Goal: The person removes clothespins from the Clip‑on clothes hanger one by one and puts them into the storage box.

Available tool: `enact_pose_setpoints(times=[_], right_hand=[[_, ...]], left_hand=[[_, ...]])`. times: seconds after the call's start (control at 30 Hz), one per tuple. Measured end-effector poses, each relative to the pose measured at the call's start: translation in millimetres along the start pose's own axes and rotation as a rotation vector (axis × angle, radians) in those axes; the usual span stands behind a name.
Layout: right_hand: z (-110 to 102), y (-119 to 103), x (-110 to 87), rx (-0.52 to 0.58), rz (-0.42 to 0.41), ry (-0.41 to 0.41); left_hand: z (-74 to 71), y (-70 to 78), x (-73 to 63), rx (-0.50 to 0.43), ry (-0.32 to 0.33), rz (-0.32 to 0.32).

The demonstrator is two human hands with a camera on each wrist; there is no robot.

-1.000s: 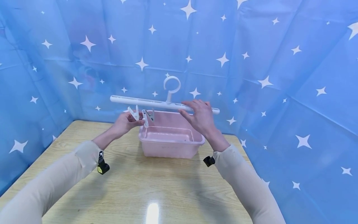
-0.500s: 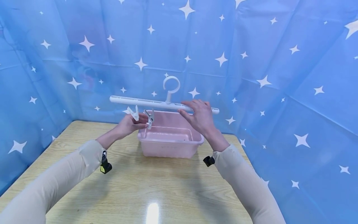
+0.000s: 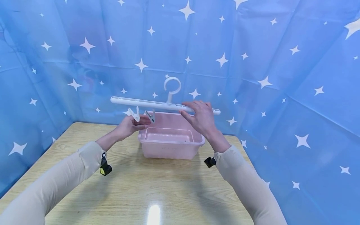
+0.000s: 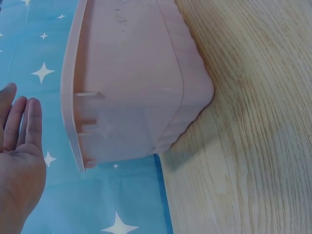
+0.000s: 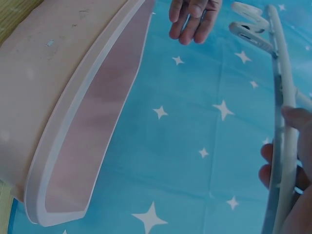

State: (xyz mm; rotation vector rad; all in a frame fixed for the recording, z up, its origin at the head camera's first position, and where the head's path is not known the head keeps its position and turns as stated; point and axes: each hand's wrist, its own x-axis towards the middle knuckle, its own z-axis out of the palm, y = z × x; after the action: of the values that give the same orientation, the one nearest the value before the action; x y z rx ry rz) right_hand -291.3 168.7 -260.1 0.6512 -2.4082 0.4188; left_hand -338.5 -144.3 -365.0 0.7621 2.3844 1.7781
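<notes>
My right hand (image 3: pixel 200 117) grips the right part of a white hanger (image 3: pixel 140 102), holding it above the pink basin (image 3: pixel 170 150) with its round hook up. Fingers and thumb wrap the bar in the right wrist view. Two clips hang below the bar's left part: a white clip (image 3: pixel 135 114) and a greyish clip (image 3: pixel 150 116). Just behind and below these clips is my left hand (image 3: pixel 130 126), beside the basin's left rim. In the left wrist view the left hand (image 4: pixel 22 161) has straight fingers and holds nothing. The basin's floor is only partly visible.
The basin stands near the back of a wood-grain table (image 3: pixel 157 184). A blue curtain (image 3: pixel 253 37) with white stars hangs right behind the table and along both sides. Black wrist cameras sit at both sleeves.
A second white clip, pinched in my left hand earlier, moved right and down over the basin. The hand has let it go, and it is out of sight. The right hand and hanger stayed put.
</notes>
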Motion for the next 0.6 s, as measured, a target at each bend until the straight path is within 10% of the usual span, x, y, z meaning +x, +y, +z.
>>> enact_pose_setpoints(times=[0.6], right_hand=[[2.9, -0.3, 1.4, -0.012, 0.011, -0.021]], left_hand=[[-19.1, -1.5, -18.3, -0.067, -0.031, -0.034]])
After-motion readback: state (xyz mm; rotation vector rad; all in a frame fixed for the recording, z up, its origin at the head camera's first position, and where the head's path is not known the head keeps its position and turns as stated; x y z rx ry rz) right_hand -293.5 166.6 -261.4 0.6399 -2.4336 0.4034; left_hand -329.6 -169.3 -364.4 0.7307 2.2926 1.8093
